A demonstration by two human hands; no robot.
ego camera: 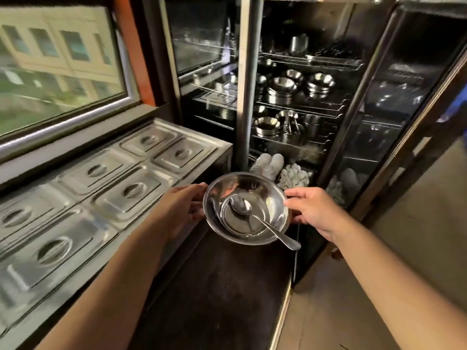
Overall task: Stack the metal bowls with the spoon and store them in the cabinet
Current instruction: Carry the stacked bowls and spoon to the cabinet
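Observation:
I hold a stack of shiny metal bowls (262, 190) in front of me with both hands. My left hand (180, 208) grips the left rim and my right hand (314, 208) grips the right rim. A metal spoon (262, 222) lies inside the top bowl, its handle sticking out over the near right rim. Straight ahead stands the open cabinet (298, 104) with wire shelves that carry more metal bowls and cups. The stack hovers just before the cabinet's lower shelves.
The cabinet's glass door (394, 122) is swung open on the right. A steel counter with several lidded food pans (126, 190) runs along the left under a window (58, 59). White items (294, 176) lie on the cabinet's lower shelf. A dark ledge (222, 286) lies below the bowls.

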